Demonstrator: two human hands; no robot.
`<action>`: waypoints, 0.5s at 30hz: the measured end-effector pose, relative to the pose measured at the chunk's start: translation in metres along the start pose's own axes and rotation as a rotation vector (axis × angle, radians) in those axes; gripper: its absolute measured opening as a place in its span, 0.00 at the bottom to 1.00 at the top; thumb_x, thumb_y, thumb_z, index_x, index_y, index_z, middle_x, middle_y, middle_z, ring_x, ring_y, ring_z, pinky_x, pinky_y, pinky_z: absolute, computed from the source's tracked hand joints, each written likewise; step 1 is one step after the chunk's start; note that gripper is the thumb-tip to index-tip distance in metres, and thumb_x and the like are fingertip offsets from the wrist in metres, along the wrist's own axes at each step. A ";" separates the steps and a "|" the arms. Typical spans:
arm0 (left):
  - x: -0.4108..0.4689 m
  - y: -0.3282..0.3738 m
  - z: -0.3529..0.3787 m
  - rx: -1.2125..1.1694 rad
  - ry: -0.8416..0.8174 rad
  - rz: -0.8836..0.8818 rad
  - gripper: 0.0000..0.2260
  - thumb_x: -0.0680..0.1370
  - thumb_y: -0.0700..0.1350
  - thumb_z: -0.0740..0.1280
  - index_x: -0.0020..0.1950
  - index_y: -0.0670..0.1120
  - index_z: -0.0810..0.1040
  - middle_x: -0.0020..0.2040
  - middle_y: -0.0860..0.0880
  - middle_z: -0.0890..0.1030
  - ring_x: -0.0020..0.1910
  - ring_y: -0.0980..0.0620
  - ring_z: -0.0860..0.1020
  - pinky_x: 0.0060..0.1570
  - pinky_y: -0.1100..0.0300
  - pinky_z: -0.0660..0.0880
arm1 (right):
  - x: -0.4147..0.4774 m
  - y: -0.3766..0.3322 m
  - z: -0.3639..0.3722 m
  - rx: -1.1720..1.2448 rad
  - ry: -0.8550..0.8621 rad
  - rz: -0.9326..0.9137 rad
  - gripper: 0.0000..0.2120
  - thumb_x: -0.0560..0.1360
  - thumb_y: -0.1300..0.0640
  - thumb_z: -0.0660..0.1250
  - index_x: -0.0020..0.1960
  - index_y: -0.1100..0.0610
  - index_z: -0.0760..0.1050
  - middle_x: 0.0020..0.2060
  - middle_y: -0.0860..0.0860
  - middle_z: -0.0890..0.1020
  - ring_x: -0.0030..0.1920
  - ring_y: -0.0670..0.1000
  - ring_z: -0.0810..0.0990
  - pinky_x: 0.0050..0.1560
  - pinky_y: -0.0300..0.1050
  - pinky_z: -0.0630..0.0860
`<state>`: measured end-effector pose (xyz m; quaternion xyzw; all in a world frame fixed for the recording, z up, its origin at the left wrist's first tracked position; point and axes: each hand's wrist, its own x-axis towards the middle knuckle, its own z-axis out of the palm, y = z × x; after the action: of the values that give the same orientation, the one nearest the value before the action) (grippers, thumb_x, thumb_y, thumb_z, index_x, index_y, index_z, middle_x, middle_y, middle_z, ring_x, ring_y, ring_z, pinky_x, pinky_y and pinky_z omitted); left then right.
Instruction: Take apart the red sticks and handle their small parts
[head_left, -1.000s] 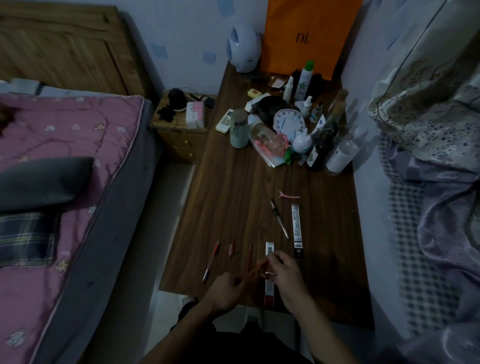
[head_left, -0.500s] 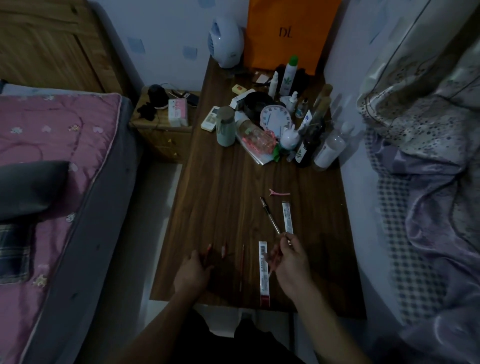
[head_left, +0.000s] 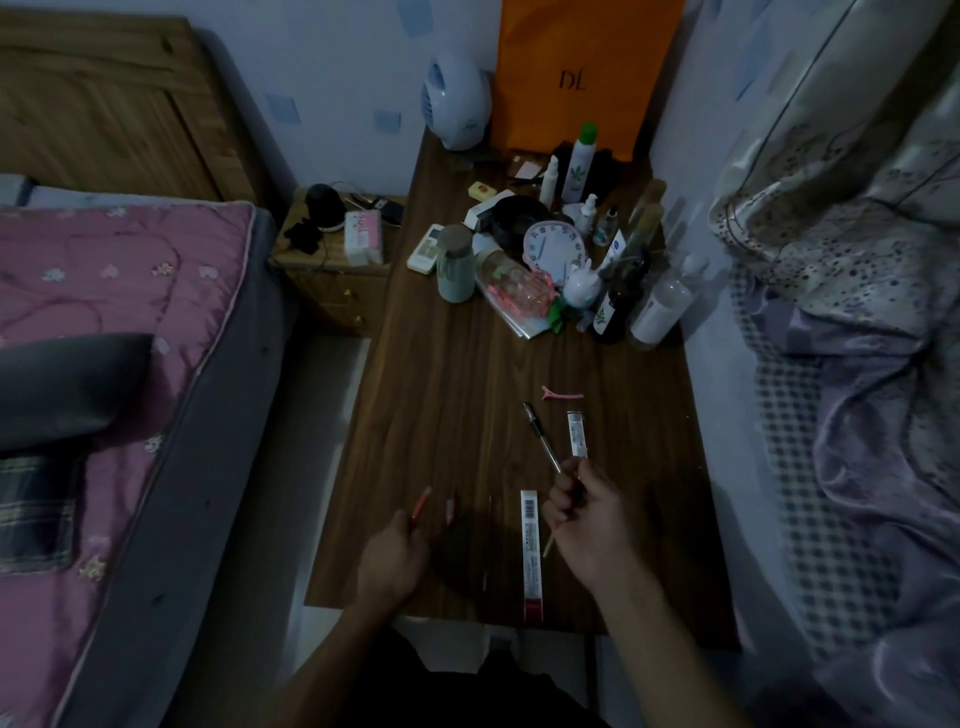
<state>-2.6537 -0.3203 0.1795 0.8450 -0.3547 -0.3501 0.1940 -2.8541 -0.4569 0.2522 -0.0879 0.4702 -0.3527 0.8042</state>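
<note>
- The dim light made the small things near the tabletop's (head_left: 441, 395) front edge hard to make out.
- The right hand (head_left: 589, 514) gripped a thin refill (head_left: 549, 545); only its lower end showed below the fist, long axis slanting toward the front-left.
- The left hand (head_left: 392, 558), fingers curled, touched a red pen (head_left: 420, 504) near the front-left corner, its grip unclear.
- A packet (head_left: 530, 540) lay between the hands, lengthwise front to back.
</note>
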 end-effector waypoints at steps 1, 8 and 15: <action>-0.008 0.009 -0.004 -0.038 0.000 0.043 0.10 0.82 0.46 0.58 0.42 0.51 0.73 0.35 0.51 0.79 0.32 0.59 0.77 0.31 0.65 0.70 | -0.002 -0.002 0.004 0.031 -0.016 0.003 0.10 0.81 0.54 0.60 0.49 0.57 0.77 0.32 0.51 0.77 0.28 0.46 0.72 0.26 0.39 0.68; -0.067 0.073 -0.028 -0.301 -0.141 0.282 0.11 0.79 0.58 0.59 0.49 0.58 0.80 0.31 0.53 0.81 0.27 0.59 0.76 0.29 0.64 0.71 | -0.030 -0.024 0.035 0.180 -0.190 -0.048 0.16 0.82 0.50 0.57 0.43 0.54 0.79 0.30 0.49 0.71 0.26 0.46 0.67 0.24 0.38 0.65; -0.106 0.114 -0.048 -0.195 -0.110 0.476 0.17 0.81 0.58 0.55 0.49 0.48 0.78 0.35 0.50 0.80 0.30 0.55 0.77 0.32 0.58 0.72 | -0.081 -0.048 0.071 0.238 -0.431 -0.152 0.11 0.77 0.50 0.63 0.43 0.54 0.79 0.31 0.49 0.71 0.28 0.46 0.67 0.27 0.39 0.67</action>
<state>-2.7246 -0.3152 0.3261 0.6947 -0.5182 -0.3726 0.3318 -2.8446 -0.4533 0.3699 -0.1010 0.2352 -0.4379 0.8618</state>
